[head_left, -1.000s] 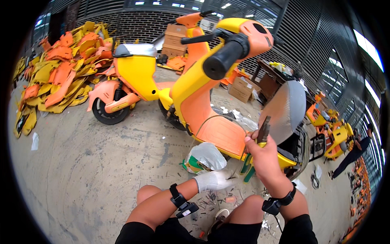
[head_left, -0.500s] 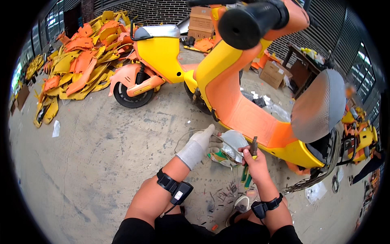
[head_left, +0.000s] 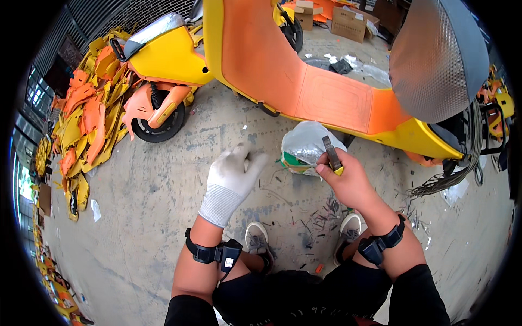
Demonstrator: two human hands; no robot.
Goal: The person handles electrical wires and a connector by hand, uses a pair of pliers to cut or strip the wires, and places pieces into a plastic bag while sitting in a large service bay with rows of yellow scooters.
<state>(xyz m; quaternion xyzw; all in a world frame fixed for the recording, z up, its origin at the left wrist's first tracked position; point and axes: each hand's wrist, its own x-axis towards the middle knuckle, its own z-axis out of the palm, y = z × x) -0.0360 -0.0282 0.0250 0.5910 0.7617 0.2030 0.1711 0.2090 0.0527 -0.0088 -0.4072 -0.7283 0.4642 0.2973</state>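
Observation:
In my bare right hand point(head_left: 348, 176) is a pair of pliers point(head_left: 333, 155), its grey metal jaws pointing up above my thumb and a bit of yellow grip showing. A thin wire point(head_left: 299, 167) runs leftward from my right fingers. My left hand point(head_left: 231, 171), in a white knitted glove, is raised over the floor left of the wire; its fingers are curled but smeared by motion, and I cannot see whether they hold anything. Just beyond my right hand stands a bucket point(head_left: 296, 160) with green on its side and a whitish plastic bag point(head_left: 310, 136) in it.
A yellow and orange scooter point(head_left: 337, 100) stands ahead, with a bundle of wires point(head_left: 473, 146) hanging at its right end. Another scooter point(head_left: 168, 65) is at left, by a heap of panels point(head_left: 89, 117). Dark scraps point(head_left: 321, 223) litter the floor near my shoes.
My view has tipped down. My left hand has moved left, away from my right hand and the bucket. The pliers remain in my right hand.

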